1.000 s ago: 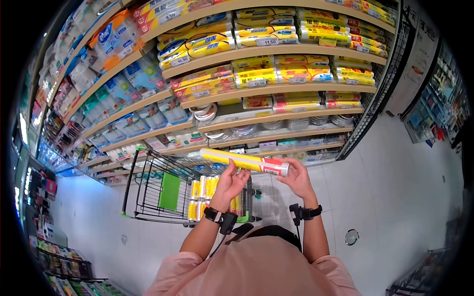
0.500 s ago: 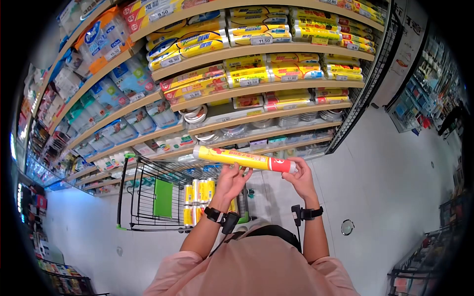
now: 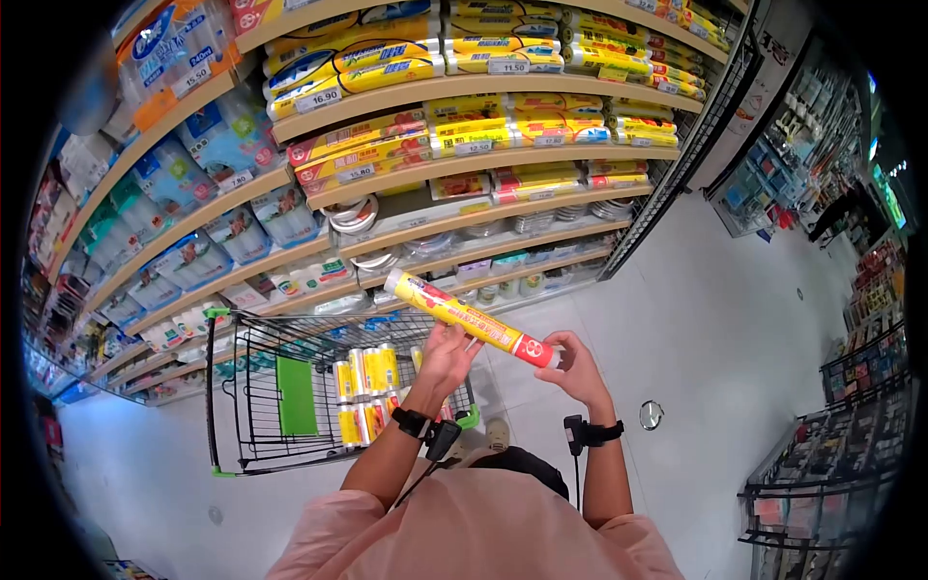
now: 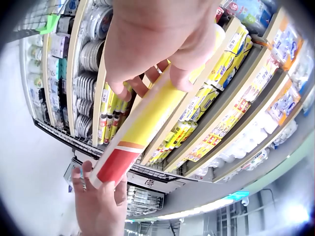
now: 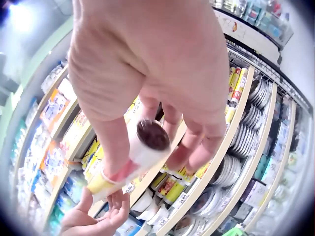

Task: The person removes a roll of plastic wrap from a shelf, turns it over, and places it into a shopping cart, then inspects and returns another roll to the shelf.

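A long yellow-and-red roll of food bags point(image 3: 471, 322) is held slantwise in front of the body, its red end lower and to the right. My left hand point(image 3: 445, 360) grips it near the middle, thumb over one side and fingers round the other, as the left wrist view shows. At the red end, my right hand point(image 3: 582, 372) holds the roll between thumb and fingers. The hollow brown core point(image 5: 153, 134) shows in the right wrist view. Below and to the left, several similar yellow rolls point(image 3: 367, 372) stand in two rows in a shopping cart point(image 3: 253, 462).
Shelves point(image 3: 387, 97) ahead carry more yellow rolls with price tags; stacked plates point(image 3: 353, 215) and packs of cups point(image 3: 237, 237) sit lower and to the left. A black mesh rack end point(image 3: 667, 164) closes the shelf on the right. Tiled floor point(image 3: 696, 338) extends to the right.
The roll has turned so its printed label faces up, and its right end has tipped lower. Both hands keep hold of it. The head view has shifted to the right.
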Motion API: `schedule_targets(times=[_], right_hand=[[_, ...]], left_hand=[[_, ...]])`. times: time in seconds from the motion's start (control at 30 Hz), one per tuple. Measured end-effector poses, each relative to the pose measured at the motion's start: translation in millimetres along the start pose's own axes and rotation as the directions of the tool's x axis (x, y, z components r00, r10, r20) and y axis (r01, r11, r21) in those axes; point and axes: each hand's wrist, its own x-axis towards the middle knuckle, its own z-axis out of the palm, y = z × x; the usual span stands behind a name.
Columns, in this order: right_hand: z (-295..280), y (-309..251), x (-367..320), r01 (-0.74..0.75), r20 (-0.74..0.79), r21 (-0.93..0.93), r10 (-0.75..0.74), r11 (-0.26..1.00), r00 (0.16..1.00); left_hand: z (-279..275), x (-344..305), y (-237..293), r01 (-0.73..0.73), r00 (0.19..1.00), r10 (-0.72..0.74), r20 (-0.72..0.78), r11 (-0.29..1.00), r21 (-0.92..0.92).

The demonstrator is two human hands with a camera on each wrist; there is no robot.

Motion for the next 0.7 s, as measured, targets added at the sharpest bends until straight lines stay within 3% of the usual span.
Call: schedule_targets(times=[0.07,0.23,0.37,0.47,0.5,0.6,0.7], right_hand=[[4,-8,-13,-0.176,0.012,-0.114,0.179,0.978,0.984],[21,-28,-15,-0.141,0.003,-0.142,0.143,0.980,0.990],[46,-41,-7,-0.096,-0.025,0.046,0.098,0.994,0.995],[42,-29,-4,-0.024,-0.036,0.095,0.028,0.995,0.999],[40,-32,-5,-0.020,-0.047,0.068,0.024,0.997,0.999],[27,-38,-11,0.003,-0.074,-0.017,-0.005,1.000,0.997],[4,-31,-16,0.039,-0.107,-0.031,-0.042,0.999,0.993]], left_hand=[[-6,-4,1,0.027,0.999,-0.028,0.025,0.999,0.038],[-8,-16,-8,0.012,0.994,-0.041,0.103,0.964,0.267],[4,-23,-20,-0.104,0.977,-0.032,0.210,0.788,0.607],[7,-25,-31,0.006,0.960,-0.182,0.213,0.772,0.635],[5,-23,-39,-0.065,0.942,-0.144,0.302,0.806,0.589],[3,-15,-50,-0.219,0.931,-0.110,0.349,0.597,0.772],[18,-11,-58,-0.230,0.944,-0.121,0.307,0.425,0.876]])
